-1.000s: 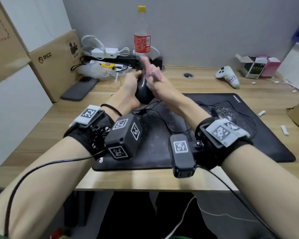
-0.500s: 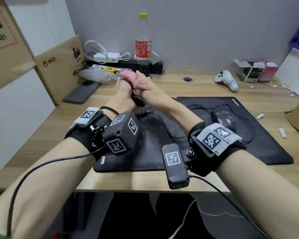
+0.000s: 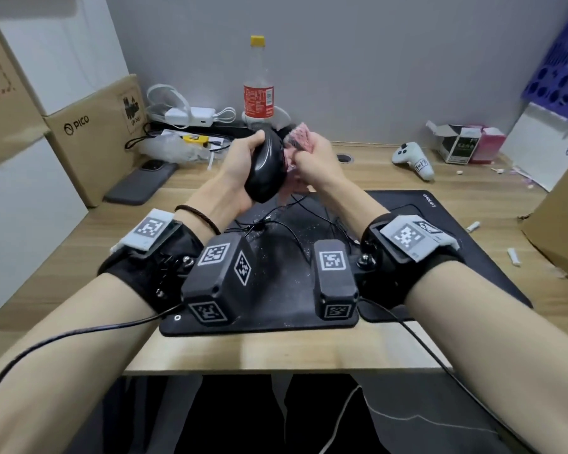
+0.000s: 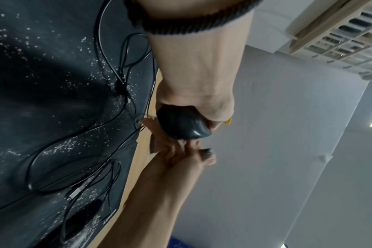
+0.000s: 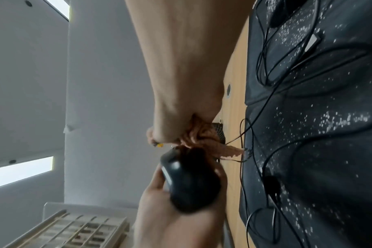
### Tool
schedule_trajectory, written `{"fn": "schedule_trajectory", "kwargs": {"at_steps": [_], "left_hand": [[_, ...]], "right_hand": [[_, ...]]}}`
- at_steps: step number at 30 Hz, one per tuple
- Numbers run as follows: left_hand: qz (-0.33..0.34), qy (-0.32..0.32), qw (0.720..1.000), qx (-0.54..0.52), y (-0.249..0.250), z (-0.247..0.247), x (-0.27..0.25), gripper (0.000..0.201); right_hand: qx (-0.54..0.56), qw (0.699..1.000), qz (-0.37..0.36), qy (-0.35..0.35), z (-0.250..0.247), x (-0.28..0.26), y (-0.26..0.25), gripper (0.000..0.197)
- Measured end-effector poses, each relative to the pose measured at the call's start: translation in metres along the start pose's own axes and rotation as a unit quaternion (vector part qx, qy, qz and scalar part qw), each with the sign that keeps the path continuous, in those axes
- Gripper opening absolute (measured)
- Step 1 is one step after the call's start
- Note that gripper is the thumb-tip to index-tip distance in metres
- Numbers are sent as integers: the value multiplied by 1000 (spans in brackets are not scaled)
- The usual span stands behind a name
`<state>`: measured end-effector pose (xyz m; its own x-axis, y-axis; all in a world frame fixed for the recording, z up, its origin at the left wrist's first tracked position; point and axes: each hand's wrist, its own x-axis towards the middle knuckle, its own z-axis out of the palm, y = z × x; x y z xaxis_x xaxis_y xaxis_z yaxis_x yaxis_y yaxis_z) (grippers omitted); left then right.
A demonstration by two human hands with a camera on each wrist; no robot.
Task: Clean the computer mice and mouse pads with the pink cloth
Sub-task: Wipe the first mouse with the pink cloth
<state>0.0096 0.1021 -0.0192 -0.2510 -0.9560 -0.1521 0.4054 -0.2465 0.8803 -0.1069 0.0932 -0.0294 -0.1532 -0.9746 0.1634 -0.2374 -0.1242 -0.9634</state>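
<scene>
My left hand [image 3: 240,168] grips a black wired mouse [image 3: 264,168] and holds it tilted in the air above the desk. My right hand [image 3: 315,158] holds the bunched pink cloth [image 3: 297,142] against the mouse's right side. The wrist views show the same mouse [image 4: 181,124] [image 5: 191,181] with the cloth [image 4: 166,146] [image 5: 202,135] pressed beside it. Below lie two black mouse pads [image 3: 276,263] [image 3: 440,224] dotted with white specks. A second black mouse [image 4: 83,216] [image 5: 280,15] lies on the right pad; my right wrist hides it in the head view.
Thin black cables [image 3: 295,224] loop over the pads. At the back stand a bottle [image 3: 258,90], chargers, a white game controller [image 3: 412,158] and small open boxes [image 3: 463,144]. A phone [image 3: 141,181] and cardboard boxes [image 3: 92,139] are left; another box [image 3: 558,224] is right.
The cloth covered the top of the mouse half a second ago; it now sits at the mouse's right side and the mouse's back is bare. Both hands stay raised together.
</scene>
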Motion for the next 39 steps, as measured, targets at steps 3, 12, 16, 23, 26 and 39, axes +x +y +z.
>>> {"fn": "schedule_trajectory", "kwargs": {"at_steps": [3, 12, 16, 23, 26, 39], "left_hand": [[12, 3, 998, -60, -10, 8, -2, 32], [-6, 19, 974, -228, -12, -21, 4, 36], [-26, -46, 991, -127, -19, -11, -6, 33], [-18, -55, 994, -91, -20, -11, -3, 41], [4, -32, 995, -89, -19, -9, -1, 45], [-36, 66, 984, -161, 6, -20, 9, 44]], "right_hand": [[109, 992, -12, -65, 20, -12, -18, 19], [-143, 959, -140, -198, 31, -19, 1, 46], [-108, 984, -124, -62, 28, -3, -7, 45], [-36, 998, 53, -5, 33, 6, -2, 55], [10, 994, 103, -34, 41, 4, 0, 74], [-88, 966, -234, -61, 36, -21, 10, 42]]}}
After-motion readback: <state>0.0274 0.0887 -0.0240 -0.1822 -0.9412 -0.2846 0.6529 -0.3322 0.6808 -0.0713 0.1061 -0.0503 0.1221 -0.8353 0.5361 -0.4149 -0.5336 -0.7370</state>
